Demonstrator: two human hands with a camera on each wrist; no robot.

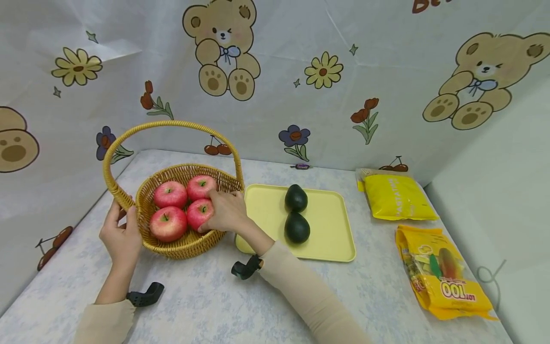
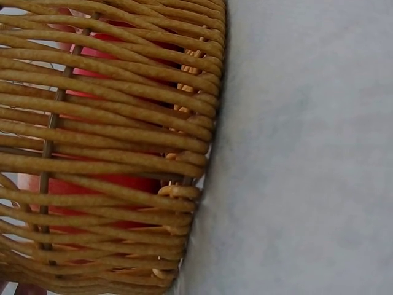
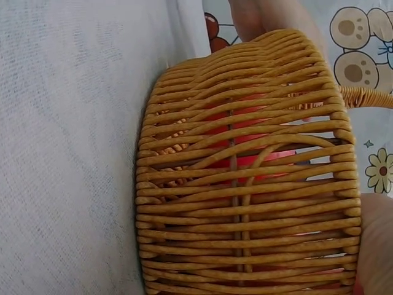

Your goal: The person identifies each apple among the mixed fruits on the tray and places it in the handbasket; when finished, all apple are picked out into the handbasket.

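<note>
A woven wicker basket (image 1: 180,251) with a tall arched handle holds several red apples (image 1: 168,223). My left hand (image 1: 122,239) grips the basket's left side where the handle meets the rim, thumb over the edge. Inside the basket, my right hand (image 1: 227,211) has its thumb and fingers around the front right apple (image 1: 199,213), covering part of it. The left wrist view is mostly filled by the basket's wall (image 2: 110,153), with red showing through the gaps. In the right wrist view, part of my right hand (image 3: 376,236) shows beside the wicker rim.
Right of the basket lies a yellow tray (image 1: 328,224) bearing two dark green avocados (image 1: 297,228). Farther right are a yellow pasta bag (image 1: 397,197) and an orange-yellow snack bag (image 1: 444,274). A cartoon-bear sheet (image 1: 275,57) hangs behind the table.
</note>
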